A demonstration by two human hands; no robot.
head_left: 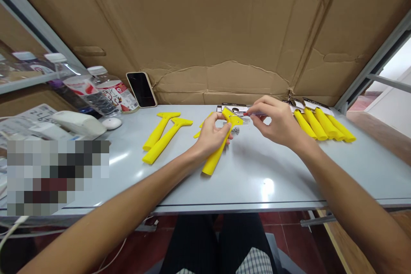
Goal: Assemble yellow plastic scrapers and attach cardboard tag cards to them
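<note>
My left hand [213, 133] is closed round the neck of a yellow scraper-like tool [215, 158], its handle slanting down toward the table's front edge. My right hand [272, 120] pinches a thin screwdriver [246, 114] with a red part; its metal shaft points left and reaches the yellow head. Small metal screws [236, 130] lie on the table just beyond the held tool. Another yellow piece [198, 132] is partly hidden behind my left hand. Two yellow tools [163, 141] rest to the left of it.
On the right, several yellow handles [321, 124] lie in a row beside black-and-white packets [316, 103]. A phone [141, 90] leans on the cardboard wall [205, 30]. Bottles [117, 94], a white mouse [111, 123] and a white device [78, 123] stand at the left of the grey table [257, 197].
</note>
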